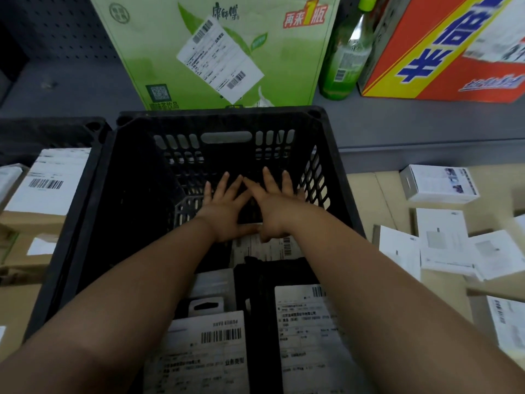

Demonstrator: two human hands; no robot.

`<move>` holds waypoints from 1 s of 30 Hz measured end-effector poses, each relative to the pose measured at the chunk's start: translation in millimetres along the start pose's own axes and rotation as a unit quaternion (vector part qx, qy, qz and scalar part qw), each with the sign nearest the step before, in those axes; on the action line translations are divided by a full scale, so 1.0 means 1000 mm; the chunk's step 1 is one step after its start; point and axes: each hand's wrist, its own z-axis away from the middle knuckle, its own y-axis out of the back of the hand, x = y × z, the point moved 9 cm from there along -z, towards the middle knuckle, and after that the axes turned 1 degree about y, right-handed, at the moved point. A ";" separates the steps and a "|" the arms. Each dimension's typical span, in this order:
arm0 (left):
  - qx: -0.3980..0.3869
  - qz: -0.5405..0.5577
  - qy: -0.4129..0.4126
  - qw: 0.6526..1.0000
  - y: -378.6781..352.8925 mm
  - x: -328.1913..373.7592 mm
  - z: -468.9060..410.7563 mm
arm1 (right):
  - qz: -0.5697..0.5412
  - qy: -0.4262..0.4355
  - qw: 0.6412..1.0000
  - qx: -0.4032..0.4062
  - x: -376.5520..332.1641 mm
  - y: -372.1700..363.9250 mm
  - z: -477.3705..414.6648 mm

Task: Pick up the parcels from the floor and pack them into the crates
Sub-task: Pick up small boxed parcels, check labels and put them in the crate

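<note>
Parcels [309, 336] lie label-up in the near half of the black crate [221, 116]; loose parcels [443, 243] wait on the floor [366, 183] at right. Left hand [224, 211] and right hand [279, 206], fingers spread flat and gripping nothing, press a dark packet [264, 248] at the crate's far end. Push evenly so it seats flat.

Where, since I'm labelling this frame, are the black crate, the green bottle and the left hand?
black crate [218, 116]: head view, on its far rim.
green bottle [345, 62]: head view, on its label.
left hand [227, 214]: head view, on the back of the hand.
</note>
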 end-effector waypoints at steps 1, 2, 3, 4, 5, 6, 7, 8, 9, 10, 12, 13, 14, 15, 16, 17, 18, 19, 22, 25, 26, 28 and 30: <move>0.002 0.042 0.009 0.999 0.003 -0.005 0.000 | -0.012 0.006 1.000 0.012 0.000 0.001 -0.002; 0.002 0.078 0.015 0.997 0.007 -0.008 0.002 | -0.033 0.012 0.999 0.033 -0.001 0.004 -0.003; 0.004 0.108 0.019 0.994 0.011 -0.011 0.006 | -0.067 0.018 0.995 0.069 -0.002 0.010 -0.003; 0.011 0.134 0.023 0.991 0.015 -0.014 0.009 | -0.106 0.028 0.986 0.122 -0.002 0.021 -0.002; 0.019 0.157 0.031 0.987 0.019 -0.017 0.014 | -0.137 0.046 0.971 0.191 -0.001 0.035 0.003; 0.027 0.173 0.041 0.984 0.024 -0.019 0.019 | -0.146 0.067 0.952 0.261 -0.002 0.050 0.012; 0.043 0.188 0.052 0.980 0.031 -0.021 0.025 | -0.146 0.088 0.934 0.314 -0.004 0.063 0.023; 0.064 0.211 0.065 0.973 0.039 -0.022 0.032 | -0.160 0.109 0.917 0.348 -0.006 0.073 0.033; 0.089 0.261 0.087 0.957 0.050 -0.023 0.042 | -0.203 0.119 0.904 0.356 -0.006 0.080 0.042; 0.117 0.346 0.118 0.923 0.062 -0.024 0.054 | -0.263 0.118 0.895 0.342 -0.004 0.085 0.049; 0.149 0.558 0.188 0.794 0.085 -0.019 0.086 | -0.380 0.090 0.874 0.288 0.000 0.091 0.064; 0.154 0.639 0.219 0.721 0.096 -0.015 0.104 | -0.428 0.070 0.862 0.262 0.001 0.093 0.073; 0.153 0.688 0.234 0.670 0.108 -0.009 0.121 | -0.469 0.052 0.849 0.238 0.001 0.095 0.085; 0.145 0.712 0.239 0.644 0.119 -0.002 0.138 | -0.498 0.038 0.839 0.216 -0.002 0.098 0.099; 0.133 0.726 0.241 0.631 0.130 0.005 0.154 | -0.520 0.028 0.830 0.199 -0.006 0.102 0.115; 0.120 0.737 0.242 0.620 0.141 0.012 0.169 | -0.537 0.021 0.823 0.186 -0.011 0.107 0.132; 0.109 0.744 0.245 0.611 0.152 0.017 0.184 | -0.550 0.016 0.816 0.175 -0.017 0.112 0.150; 0.099 0.751 0.250 0.603 0.164 0.022 0.197 | -0.564 0.010 0.809 0.168 -0.023 0.118 0.168; 0.087 0.770 0.252 0.580 0.217 0.033 0.233 | -0.590 0.005 0.791 0.161 -0.046 0.148 0.221; 0.101 0.781 0.239 0.568 0.294 0.037 0.265 | -0.596 0.005 0.786 0.165 -0.074 0.204 0.278; 0.107 0.786 0.231 0.564 0.324 0.039 0.275 | -0.600 0.012 0.782 0.168 -0.084 0.229 0.298; 0.118 0.790 0.210 0.563 0.388 0.044 0.297 | -0.612 0.034 0.769 0.182 -0.108 0.284 0.340; 0.133 0.790 0.183 0.569 0.459 0.051 0.323 | -0.617 0.059 0.755 0.213 -0.132 0.345 0.384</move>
